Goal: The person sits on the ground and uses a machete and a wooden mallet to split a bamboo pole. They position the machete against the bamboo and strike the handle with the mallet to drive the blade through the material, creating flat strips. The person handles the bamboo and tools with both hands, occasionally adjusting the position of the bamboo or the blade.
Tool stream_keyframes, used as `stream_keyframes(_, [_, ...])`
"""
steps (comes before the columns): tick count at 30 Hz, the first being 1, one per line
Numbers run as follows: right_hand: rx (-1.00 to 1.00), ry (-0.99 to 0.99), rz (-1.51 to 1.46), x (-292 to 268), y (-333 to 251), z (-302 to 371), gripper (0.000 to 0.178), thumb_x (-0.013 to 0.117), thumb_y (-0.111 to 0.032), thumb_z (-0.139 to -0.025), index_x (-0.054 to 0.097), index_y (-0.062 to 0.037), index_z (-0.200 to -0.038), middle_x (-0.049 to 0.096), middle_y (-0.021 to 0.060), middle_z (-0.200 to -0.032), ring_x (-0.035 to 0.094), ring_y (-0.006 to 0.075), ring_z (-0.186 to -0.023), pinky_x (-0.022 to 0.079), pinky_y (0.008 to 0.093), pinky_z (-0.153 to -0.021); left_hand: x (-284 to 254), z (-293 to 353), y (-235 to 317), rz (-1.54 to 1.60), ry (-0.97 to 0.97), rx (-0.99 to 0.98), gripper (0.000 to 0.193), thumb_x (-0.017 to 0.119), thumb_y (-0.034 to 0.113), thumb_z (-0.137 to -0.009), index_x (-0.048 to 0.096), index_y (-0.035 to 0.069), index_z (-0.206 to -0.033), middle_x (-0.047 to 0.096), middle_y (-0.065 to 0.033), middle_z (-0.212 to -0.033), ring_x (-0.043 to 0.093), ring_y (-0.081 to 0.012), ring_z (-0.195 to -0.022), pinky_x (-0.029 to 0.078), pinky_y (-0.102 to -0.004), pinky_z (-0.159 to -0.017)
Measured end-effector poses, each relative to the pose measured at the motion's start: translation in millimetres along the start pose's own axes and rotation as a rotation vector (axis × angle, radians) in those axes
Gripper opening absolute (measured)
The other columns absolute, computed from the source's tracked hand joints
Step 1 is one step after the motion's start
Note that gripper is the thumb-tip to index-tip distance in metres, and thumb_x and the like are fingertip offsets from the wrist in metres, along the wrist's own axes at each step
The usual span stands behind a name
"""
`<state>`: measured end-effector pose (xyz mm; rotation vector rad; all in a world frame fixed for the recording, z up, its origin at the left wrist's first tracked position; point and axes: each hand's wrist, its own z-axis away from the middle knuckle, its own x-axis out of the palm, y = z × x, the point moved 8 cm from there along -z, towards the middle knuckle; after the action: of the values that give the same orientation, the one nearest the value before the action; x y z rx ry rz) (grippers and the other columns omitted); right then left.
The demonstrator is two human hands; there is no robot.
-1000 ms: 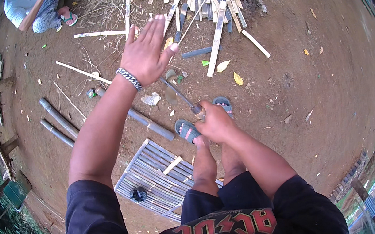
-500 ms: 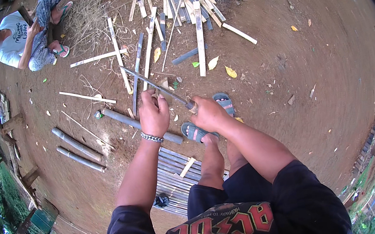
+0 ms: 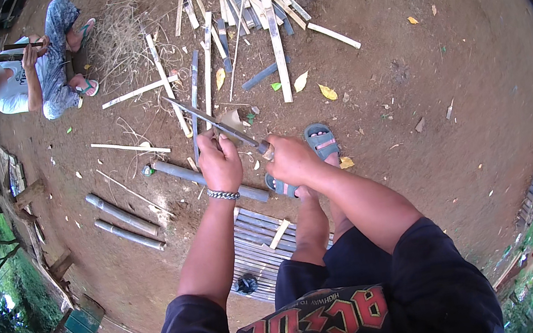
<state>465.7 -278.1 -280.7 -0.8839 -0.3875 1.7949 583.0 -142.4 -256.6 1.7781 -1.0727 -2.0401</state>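
Observation:
My right hand (image 3: 294, 161) is wrapped round the wooden handle of a long-bladed knife (image 3: 226, 129). Its dark, narrow blade points away to the far left. Just under the blade's middle, my left hand (image 3: 221, 167) is raised with its fingers curled and pressed together. Whatever they pinch, if anything, is too small or hidden to make out. Beyond the blade, on the ground, lie split bamboo strips, among them a pale strip (image 3: 208, 66) and a dark strip (image 3: 195, 92).
A bamboo slat platform (image 3: 259, 235) is by my legs. Whole bamboo poles (image 3: 123, 214) lie on the dirt at left, with a thicker pole (image 3: 211, 180) nearer me. A heap of strips (image 3: 258, 2) lies far ahead. Another person (image 3: 20, 84) sits at far left holding a dark tool.
My head view has shifted slightly. My hands and the knife keep nearly the same pose. The other person has raised a hand with the dark tool.

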Motion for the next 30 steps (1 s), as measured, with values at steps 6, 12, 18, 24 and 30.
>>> stream_keyframes(6, [0.039,-0.057,-0.057,38.6,25.4,-44.2,0.040,0.068,-0.017,-0.083,0.062,-0.0034,-0.119,0.071,0.0241,-0.110,0.067,0.0418,-0.107,0.053,0.0504,-0.094,-14.8,-8.4,-3.1,-0.027,-0.084,-0.062,0.018,0.059,0.010,-0.096,0.057,-0.003,-0.110,0.060,-0.0160,-0.064,0.061,-0.0324,-0.056,0.048,-0.0436,-0.055])
stream_keyframes(12, [0.059,0.024,-0.087,78.4,86.3,-125.6,0.039,0.066,-0.017,-0.084,0.064,-0.0061,-0.122,0.072,0.0219,-0.110,0.069,0.0393,-0.105,0.054,0.0496,-0.092,-5.9,-25.1,3.7,0.023,-0.003,-0.024,0.019,0.059,0.009,-0.095,0.057,-0.003,-0.109,0.061,-0.0178,-0.067,0.061,-0.0306,-0.055,0.048,-0.0416,-0.055])
stream_keyframes(18, [-0.022,-0.045,0.232,38.7,66.5,-126.0,0.041,0.060,-0.010,-0.085,0.064,-0.0055,-0.126,0.071,0.0229,-0.115,0.070,0.0371,-0.107,0.056,0.0475,-0.094,-7.4,-13.6,-3.1,-0.021,0.113,-0.095,0.019,0.055,0.010,-0.096,0.054,-0.004,-0.107,0.057,-0.0153,-0.062,0.057,-0.0286,-0.053,0.045,-0.0422,-0.054])
stream_keyframes(24, [-0.096,-0.020,0.365,31.7,64.4,-135.3,0.040,0.055,-0.005,-0.088,0.064,-0.0041,-0.127,0.072,0.0205,-0.117,0.071,0.0343,-0.108,0.057,0.0454,-0.094,-6.5,-6.0,-7.2,-0.021,0.166,-0.128,0.020,0.054,0.010,-0.095,0.053,-0.005,-0.108,0.059,-0.0176,-0.063,0.061,-0.0334,-0.056,0.047,-0.0458,-0.057])
stream_keyframes(30, [-0.147,-0.105,0.537,31.4,52.3,-150.7,0.040,0.051,-0.005,-0.090,0.063,-0.0039,-0.128,0.072,0.0190,-0.118,0.071,0.0328,-0.110,0.057,0.0449,-0.094,-20.3,3.7,-14.1,-0.045,0.234,-0.211,0.022,0.054,0.012,-0.096,0.054,-0.007,-0.108,0.061,-0.0191,-0.067,0.061,-0.0343,-0.058,0.048,-0.0469,-0.059])
